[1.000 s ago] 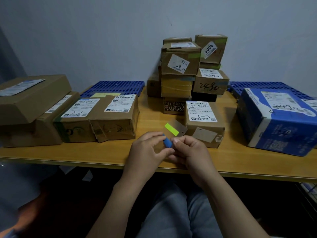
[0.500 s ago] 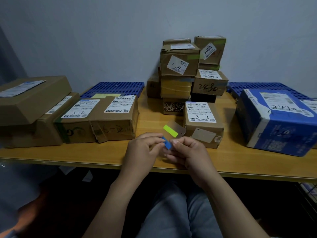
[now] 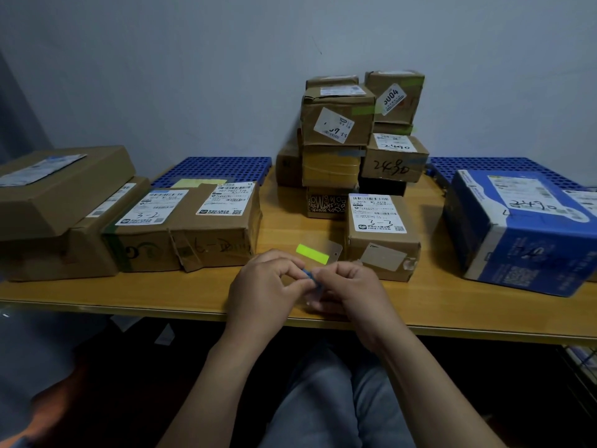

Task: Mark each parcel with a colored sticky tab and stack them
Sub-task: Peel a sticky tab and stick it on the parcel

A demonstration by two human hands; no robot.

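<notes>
Left hand (image 3: 268, 286): grip pinched on blue tab (image 3: 309, 275). Right hand (image 3: 352, 289): grip clamped on clear tab sheet (image 3: 331, 248), green tab (image 3: 312, 253) on it. Over table (image 3: 129, 295) front edge.

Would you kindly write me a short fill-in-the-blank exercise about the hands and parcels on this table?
The left hand pinches a small ____ sticky tab at the clear plastic sheet that the right hand holds.
The small brown cardboard parcel just behind the hands bears the handwritten mark ____.
The large blue-and-white carton lies at the ____ end of the wooden table.
Missing words: blue; 3-3; right.
</notes>
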